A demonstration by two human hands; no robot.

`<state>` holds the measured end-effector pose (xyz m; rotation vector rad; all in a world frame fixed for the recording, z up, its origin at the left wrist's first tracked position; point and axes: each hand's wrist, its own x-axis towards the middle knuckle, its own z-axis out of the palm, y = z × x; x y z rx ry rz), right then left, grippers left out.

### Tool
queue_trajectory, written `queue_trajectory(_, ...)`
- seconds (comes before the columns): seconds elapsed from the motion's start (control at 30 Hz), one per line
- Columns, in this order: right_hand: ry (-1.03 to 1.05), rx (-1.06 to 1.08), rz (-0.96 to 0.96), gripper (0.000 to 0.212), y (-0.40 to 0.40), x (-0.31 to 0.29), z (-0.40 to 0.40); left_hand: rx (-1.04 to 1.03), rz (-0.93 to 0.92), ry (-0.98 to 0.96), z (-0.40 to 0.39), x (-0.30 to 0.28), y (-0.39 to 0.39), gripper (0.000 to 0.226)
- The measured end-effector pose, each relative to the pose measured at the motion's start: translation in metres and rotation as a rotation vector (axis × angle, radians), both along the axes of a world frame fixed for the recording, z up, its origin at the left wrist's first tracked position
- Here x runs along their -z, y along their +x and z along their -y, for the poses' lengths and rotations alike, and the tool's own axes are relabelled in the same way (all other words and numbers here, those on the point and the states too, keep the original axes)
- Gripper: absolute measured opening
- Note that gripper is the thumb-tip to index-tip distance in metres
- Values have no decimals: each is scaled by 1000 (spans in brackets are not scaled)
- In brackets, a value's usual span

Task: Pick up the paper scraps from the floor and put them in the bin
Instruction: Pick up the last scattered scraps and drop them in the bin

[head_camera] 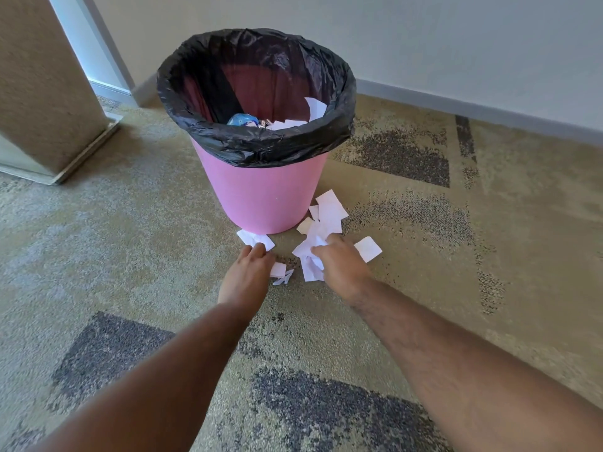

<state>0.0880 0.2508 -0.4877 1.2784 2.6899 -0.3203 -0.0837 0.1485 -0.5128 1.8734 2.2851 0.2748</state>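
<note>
A pink bin [264,190] with a black liner [261,148] stands on the carpet; white paper and a blue item lie inside it. White paper scraps [329,210] lie on the floor at the bin's base. My right hand [339,265] grips a crumpled bunch of scraps [310,252] just in front of the bin. My left hand [248,272] reaches down with its fingertips on a scrap [254,238] by the bin's foot; a small scrap [278,269] shows beside its thumb. One loose scrap [368,248] lies right of my right hand.
Patterned beige and grey carpet [424,223] covers the floor. A wall with a grey skirting board [473,107] runs behind the bin. A tan cabinet or door panel [42,93] stands at the left, close to the bin.
</note>
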Motion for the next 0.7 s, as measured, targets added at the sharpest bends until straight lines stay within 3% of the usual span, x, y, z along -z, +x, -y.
queue_trajectory(0.13,62,14,-58,16,-7,9,12,-18,-13,-19,-3,-4,5,40)
queue_trajectory(0.4,-7,-34,81,6,-8,-10,26,38,14,-78,2,-22,10,31)
queue_trajectory(0.47,-74,28,94,22,-8,-18,28,46,44,-71,7,-27,10,32)
queue_trajectory(0.5,-108,58,83,27,-6,-21,28,59,59,-55,9,-30,10,35)
queue_trajectory(0.57,-155,82,54,9,-1,-29,27,107,89,6,12,-37,9,40)
queue_trajectory(0.7,-155,53,-79,25,12,-48,25,263,137,249,9,-72,5,45)
